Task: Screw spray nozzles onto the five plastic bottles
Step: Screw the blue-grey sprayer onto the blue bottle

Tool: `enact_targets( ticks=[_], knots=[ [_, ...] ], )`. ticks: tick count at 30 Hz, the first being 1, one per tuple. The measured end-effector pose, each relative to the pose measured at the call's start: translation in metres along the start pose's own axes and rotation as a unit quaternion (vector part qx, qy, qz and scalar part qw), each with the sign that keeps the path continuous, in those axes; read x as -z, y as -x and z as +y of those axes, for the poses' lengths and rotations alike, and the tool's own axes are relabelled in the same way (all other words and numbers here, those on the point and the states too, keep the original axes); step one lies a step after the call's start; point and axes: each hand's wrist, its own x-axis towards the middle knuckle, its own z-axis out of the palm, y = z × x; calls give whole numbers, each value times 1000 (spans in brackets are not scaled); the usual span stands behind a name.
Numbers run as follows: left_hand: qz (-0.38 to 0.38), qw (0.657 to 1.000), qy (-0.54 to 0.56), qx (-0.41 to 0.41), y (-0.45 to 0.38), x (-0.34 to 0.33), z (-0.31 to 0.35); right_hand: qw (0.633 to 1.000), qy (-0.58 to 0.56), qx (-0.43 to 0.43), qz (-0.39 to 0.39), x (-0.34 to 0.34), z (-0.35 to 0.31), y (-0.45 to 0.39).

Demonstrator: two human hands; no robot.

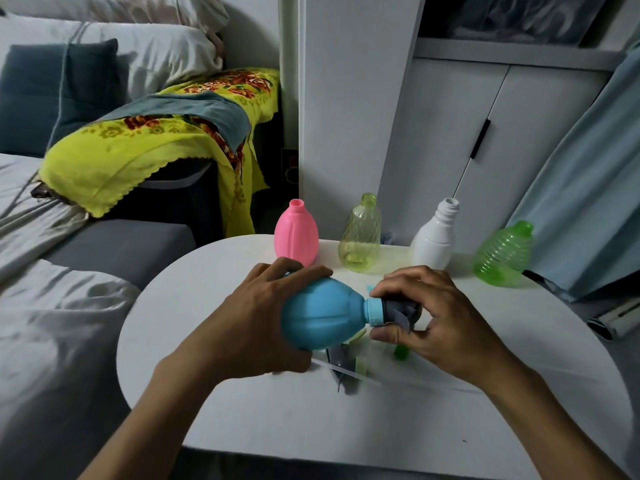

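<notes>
Left hand (273,306) grips blue bottle (322,315); right hand (429,317) pinches its nozzle (398,311).

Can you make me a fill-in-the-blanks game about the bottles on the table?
1. The left hand holds the ____ bottle on its side.
2. The right hand grips the spray nozzle at that bottle's ____.
3. ____ bottles stand open at the back of the table.
4. The pink bottle stands next to the ____ bottle.

Missing words: blue; neck; four; yellow
</notes>
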Motion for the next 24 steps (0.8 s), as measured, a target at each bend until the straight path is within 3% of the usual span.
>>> enact_targets(
  ticks=[4, 9, 14, 19, 24],
  knots=[
    [-19, 1000, -8, 5, -2, 0, -1, 1000, 3, -13, 7, -1, 0, 1],
    [-28, 999, 2, 35, -1, 10, -11, 994, 45, 16, 93, 7, 7, 0],
    [-15, 1000, -12, 7, -2, 4, -4, 993, 59, 69, 72, -1, -7, -2],
    [15, 1000, -10, -9, -2, 3, 1, 996, 34, 17, 80, -1, -5, -1],
    [25, 999, -25, -15, -2, 2, 3, 997, 30, 31, 65, -1, -4, -2]
  ],
)
